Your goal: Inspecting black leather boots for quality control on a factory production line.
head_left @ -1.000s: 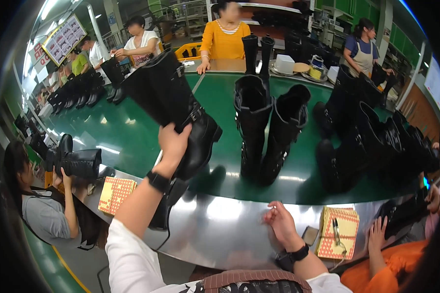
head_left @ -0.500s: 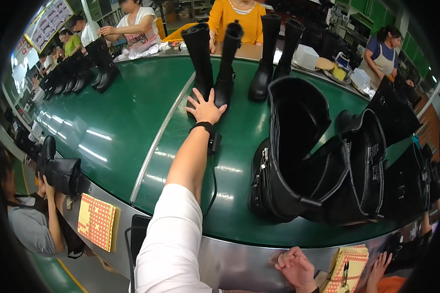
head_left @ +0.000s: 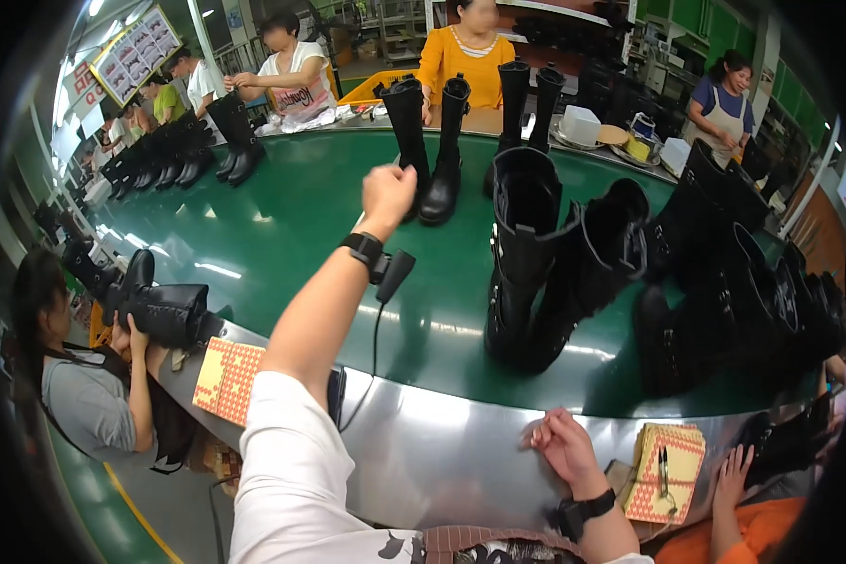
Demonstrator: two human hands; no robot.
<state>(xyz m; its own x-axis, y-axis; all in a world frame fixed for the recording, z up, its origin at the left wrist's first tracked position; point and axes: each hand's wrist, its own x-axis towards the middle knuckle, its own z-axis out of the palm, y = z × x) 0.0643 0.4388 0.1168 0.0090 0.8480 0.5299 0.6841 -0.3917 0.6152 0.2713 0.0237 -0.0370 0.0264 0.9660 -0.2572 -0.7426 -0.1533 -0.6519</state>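
My left hand (head_left: 386,193) is stretched far out over the green conveyor belt (head_left: 282,226), fist curled shut on nothing, just short of the tall black boot pair (head_left: 428,141) near the far edge. Half a second ago those fingers were spread flat. My right hand (head_left: 564,446) rests loosely open on the steel near edge (head_left: 442,451), probably bracing my lean. Another boot pair (head_left: 555,263) stands upright mid-belt, now farther right.

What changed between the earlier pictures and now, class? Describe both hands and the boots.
The left hand let go of the black boot it held up, then reached out over the green belt and closed into a fist. The right hand stayed on the metal edge.
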